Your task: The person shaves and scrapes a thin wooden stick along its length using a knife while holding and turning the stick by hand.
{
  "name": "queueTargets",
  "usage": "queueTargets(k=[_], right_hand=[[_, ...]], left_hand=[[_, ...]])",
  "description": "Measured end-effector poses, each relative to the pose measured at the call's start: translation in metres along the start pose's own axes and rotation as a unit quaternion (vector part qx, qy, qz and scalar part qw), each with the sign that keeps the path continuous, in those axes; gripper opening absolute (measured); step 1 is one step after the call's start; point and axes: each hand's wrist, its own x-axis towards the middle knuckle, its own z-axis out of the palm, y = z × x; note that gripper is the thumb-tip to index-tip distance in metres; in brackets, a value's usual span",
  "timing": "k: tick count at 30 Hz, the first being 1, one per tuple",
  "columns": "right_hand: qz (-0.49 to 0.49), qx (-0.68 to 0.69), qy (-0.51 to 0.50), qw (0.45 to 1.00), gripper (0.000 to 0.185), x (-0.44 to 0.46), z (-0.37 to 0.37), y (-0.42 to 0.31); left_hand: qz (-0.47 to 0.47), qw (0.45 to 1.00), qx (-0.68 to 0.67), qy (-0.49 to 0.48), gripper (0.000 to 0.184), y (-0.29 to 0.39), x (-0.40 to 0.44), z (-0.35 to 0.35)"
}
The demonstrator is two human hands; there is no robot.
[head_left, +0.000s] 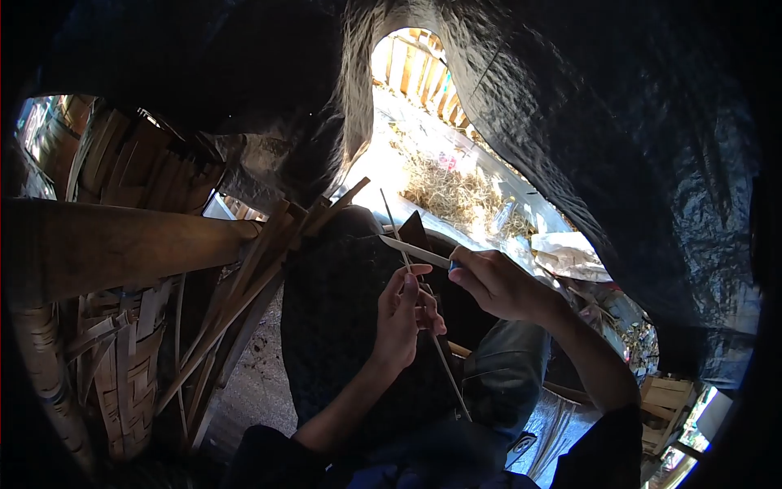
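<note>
My left hand (405,318) is closed around a thin strip (446,367), which looks like split bamboo or cane. The strip slants from above my fingers down toward my lap. In my right hand (498,285) is a knife (417,251), its blade pointing left. The blade crosses the strip just above my left fingertips; whether it touches the strip I cannot tell. Part of the handle shows blue, and my fingers hide the rest. Below both hands lies dark cloth (334,326) over my legs.
Several split bamboo strips (236,314) lean at the left beside a thick bamboo pole (130,248). A woven bamboo piece (122,383) stands beneath it. Dark plastic sheeting (570,122) hangs overhead and at the right. Beyond its opening, shavings (456,187) cover the bright ground.
</note>
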Motion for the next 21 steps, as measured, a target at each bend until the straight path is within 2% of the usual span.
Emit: queueTargets(k=[2,4,5,7,8,10,11,14,16,18,20,21], right_hand=[[0.010,-0.015,-0.029,0.999,0.019,0.002,-0.004,0.002],[-0.110,-0.146,-0.016,0.983,0.020,0.002,-0.010,0.007],[-0.111,-0.146,-0.018,0.983,0.020,0.003,-0.011,0.012],[-0.224,-0.171,0.064,0.957,0.024,0.008,-0.008,0.025],[-0.225,-0.170,0.060,0.958,0.024,0.012,-0.009,0.026],[-0.126,-0.187,-0.079,0.971,0.025,0.021,-0.015,0.026],[-0.127,-0.186,-0.084,0.971,0.025,0.023,-0.016,0.025],[-0.182,-0.194,-0.036,0.963,0.021,0.030,-0.017,0.022],[-0.141,-0.173,-0.078,0.972,0.022,0.036,-0.017,0.034],[-0.150,-0.221,-0.023,0.963,0.023,0.042,-0.021,0.049],[-0.099,-0.219,-0.044,0.970,0.022,0.057,-0.026,0.059],[-0.147,-0.227,0.030,0.962,0.023,0.061,-0.020,0.072]], left_hand=[[0.000,0.999,-0.006,-0.032,0.034,0.002,0.001,-0.002],[0.005,0.999,-0.007,-0.040,0.033,0.001,0.002,-0.005],[0.012,0.999,-0.006,-0.051,0.032,0.000,0.003,-0.005],[0.002,0.999,-0.010,-0.053,0.031,0.002,0.003,-0.004],[-0.009,0.998,-0.014,-0.057,0.031,0.003,0.003,-0.005],[-0.012,0.998,-0.017,-0.060,0.031,0.000,0.004,-0.006],[-0.015,0.998,-0.015,-0.064,0.031,-0.001,0.004,-0.007],[-0.032,0.998,-0.010,-0.051,0.031,0.005,0.002,-0.005],[-0.043,0.998,-0.013,-0.054,0.031,0.006,-0.001,0.001],[-0.052,0.997,-0.015,-0.058,0.031,0.003,-0.006,0.007],[-0.080,0.993,-0.031,-0.081,0.032,-0.003,-0.012,0.013],[-0.079,0.993,-0.029,-0.083,0.032,-0.004,-0.010,0.011]])
